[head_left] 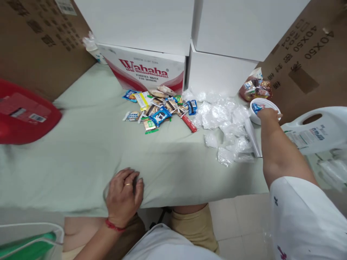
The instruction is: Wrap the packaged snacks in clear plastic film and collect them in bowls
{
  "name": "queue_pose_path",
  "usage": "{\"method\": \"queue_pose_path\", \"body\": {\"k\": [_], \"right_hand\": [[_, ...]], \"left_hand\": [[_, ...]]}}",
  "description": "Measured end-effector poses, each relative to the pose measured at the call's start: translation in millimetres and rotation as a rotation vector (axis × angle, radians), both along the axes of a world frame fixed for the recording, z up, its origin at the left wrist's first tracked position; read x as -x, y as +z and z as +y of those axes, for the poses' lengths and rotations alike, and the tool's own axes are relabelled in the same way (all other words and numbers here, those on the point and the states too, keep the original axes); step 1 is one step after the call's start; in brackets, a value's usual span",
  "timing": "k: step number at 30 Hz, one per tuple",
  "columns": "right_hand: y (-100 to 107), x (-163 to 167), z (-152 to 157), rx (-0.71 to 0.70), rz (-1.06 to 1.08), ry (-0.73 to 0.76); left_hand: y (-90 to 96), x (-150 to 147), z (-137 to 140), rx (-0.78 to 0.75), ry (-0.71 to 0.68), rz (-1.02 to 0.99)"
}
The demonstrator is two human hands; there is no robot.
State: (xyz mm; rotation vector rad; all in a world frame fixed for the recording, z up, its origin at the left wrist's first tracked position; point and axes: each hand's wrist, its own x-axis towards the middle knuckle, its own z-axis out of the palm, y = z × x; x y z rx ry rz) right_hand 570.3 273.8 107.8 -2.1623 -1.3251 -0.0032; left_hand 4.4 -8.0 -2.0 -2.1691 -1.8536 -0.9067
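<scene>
My left hand (123, 196) rests near the front edge of the green-covered table (89, 162), its fingers loosely bent on the cloth and holding nothing. At the right, my right hand (269, 115) reaches into a white round tub (275, 103). A blue snack packet (256, 107) shows at its fingertips, which look closed on it; the other fingers are partly hidden. Left of the tub lie many small clear plastic bags (217, 113) and a clear plastic roll (252, 139). Mixed wrapped snacks (160, 116) form a loose pile at the middle, with a red packet (189, 124) at its right edge.
White cartons stand behind, including a Wahaha water box (149, 70). Brown cardboard (306, 61) walls both sides. A bag of snacks (256, 88) sits behind the tub. A white handled jug (317, 128) lies at right, a red container (27, 112) at left.
</scene>
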Motion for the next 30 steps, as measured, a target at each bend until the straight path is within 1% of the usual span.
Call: {"method": "queue_pose_path", "body": {"k": [2,3,4,5,6,7,9,10,11,12,14,15,16,17,18,19,21,23,24,25,27,28,30], "right_hand": [[-2.4,0.4,5.9,-0.034,0.093,-0.169],[-1.5,1.2,5.2,-0.08,0.115,-0.265],[0.5,3.6,1.6,-0.139,0.102,-0.313],[3.0,8.5,-5.1,-0.198,0.07,-0.312],[5.6,16.7,-14.9,-0.249,0.034,-0.265],[7.2,28.8,-27.5,-0.284,0.004,-0.184],[5.4,63.6,-58.9,-0.289,-0.01,0.057],[1.2,84.9,-76.0,-0.262,0.001,0.153],[-5.0,107.1,-92.9,-0.193,0.012,0.245],[-12.7,128.9,-108.5,-0.081,0.03,0.323],[-29.3,166.8,-133.5,0.184,0.018,0.418],[-36.6,181.6,-142.6,0.262,-0.006,0.447],[-42.2,193.6,-149.9,0.301,-0.019,0.474],[-46.0,203.5,-156.0,0.29,-0.017,0.503],[-48.1,212.1,-161.6,0.239,0.009,0.535],[-48.6,220.6,-167.4,0.167,0.06,0.569],[-47.3,239.8,-180.2,0.036,0.205,0.647],[-46.2,262.9,-193.5,-0.025,0.348,0.733],[-46.7,274.7,-199.1,-0.028,0.412,0.781],[-48.1,285.7,-203.2,-0.021,0.48,0.827],[-53.7,302.4,-205.5,0.009,0.67,0.887],[-57.5,307.2,-203.8,0.036,0.801,0.888],[-65.9,310.2,-196.8,0.11,1.092,0.823]], "left_hand": [[-0.3,-0.4,-0.1,0.017,0.009,-0.004],[-0.2,0.0,-0.2,0.027,0.012,-0.011],[-0.2,0.5,-0.4,0.034,0.014,-0.019],[-0.3,1.0,-0.7,0.038,0.017,-0.027],[-0.5,1.2,-0.9,0.042,0.021,-0.033],[-1.0,1.2,-1.1,0.048,0.023,-0.036],[-2.2,0.7,-1.1,0.056,0.023,-0.041],[-2.7,0.5,-0.9,0.059,0.023,-0.045],[-3.0,0.4,-0.7,0.063,0.022,-0.049],[-2.8,0.5,-0.4,0.064,0.02,-0.055],[-0.1,0.9,-0.4,0.067,0.016,-0.089],[2.8,0.8,-0.9,0.07,0.012,-0.124],[6.7,-0.2,-1.9,0.075,0.007,-0.175],[11.5,-2.4,-3.3,0.087,0.005,-0.242],[17.0,-6.2,-4.9,0.109,0.006,-0.322],[22.9,-11.9,-6.4,0.15,0.005,-0.412],[34.1,-29.1,-6.6,0.285,-0.004,-0.632],[42.2,-50.3,-0.4,0.473,-0.035,-0.919],[44.6,-60.3,5.3,0.519,-0.028,-1.063],[46.0,-68.5,12.2,0.546,-0.01,-1.161],[46.8,-77.3,26.7,0.588,-0.005,-1.277],[47.0,-77.5,33.0,0.597,-0.011,-1.323],[48.4,-70.9,42.0,0.596,-0.018,-1.428]]}}
